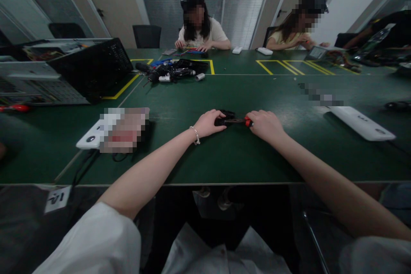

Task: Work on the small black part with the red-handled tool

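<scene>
My left hand [208, 124], with a light bracelet at the wrist, is closed on a small black part [220, 121] resting low over the green table. Its exact kind is hard to make out. Across from it, my right hand [265, 124] is wrapped round the red and black handle of a screwdriver [248, 121]. The slim shaft points left, and its tip meets or nearly meets the black part. A dark, loop-like piece [227, 114] shows just behind the fingers; whether it belongs to the same part I cannot tell.
The green table [199, 158] carries an open computer case [93, 68] at left and a pile of black tools [173, 69] at the back. White power banks [362, 124] lie at right and, beside a blurred item, at left [93, 137]. Two people [202, 30] work opposite.
</scene>
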The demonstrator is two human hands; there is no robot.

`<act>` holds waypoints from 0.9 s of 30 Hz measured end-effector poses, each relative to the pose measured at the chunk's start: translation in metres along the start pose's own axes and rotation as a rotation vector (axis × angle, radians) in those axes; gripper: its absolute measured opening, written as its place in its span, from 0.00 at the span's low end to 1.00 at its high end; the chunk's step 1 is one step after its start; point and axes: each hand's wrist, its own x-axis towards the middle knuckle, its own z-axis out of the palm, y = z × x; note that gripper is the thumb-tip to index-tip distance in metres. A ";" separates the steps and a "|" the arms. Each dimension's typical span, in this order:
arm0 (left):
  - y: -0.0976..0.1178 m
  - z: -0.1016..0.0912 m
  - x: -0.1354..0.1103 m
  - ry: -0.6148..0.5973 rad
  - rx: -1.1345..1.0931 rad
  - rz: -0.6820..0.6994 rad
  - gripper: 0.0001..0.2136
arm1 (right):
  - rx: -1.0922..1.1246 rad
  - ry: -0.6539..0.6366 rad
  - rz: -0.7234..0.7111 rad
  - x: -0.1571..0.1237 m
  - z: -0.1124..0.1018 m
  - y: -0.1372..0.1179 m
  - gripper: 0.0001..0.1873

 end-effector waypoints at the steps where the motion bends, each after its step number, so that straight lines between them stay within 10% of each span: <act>1: 0.001 -0.001 0.000 -0.003 -0.002 -0.003 0.14 | -0.001 0.001 -0.001 0.000 0.000 0.000 0.11; 27: -0.002 0.003 0.002 0.008 -0.006 0.005 0.14 | -0.004 -0.006 -0.006 0.001 0.000 0.001 0.11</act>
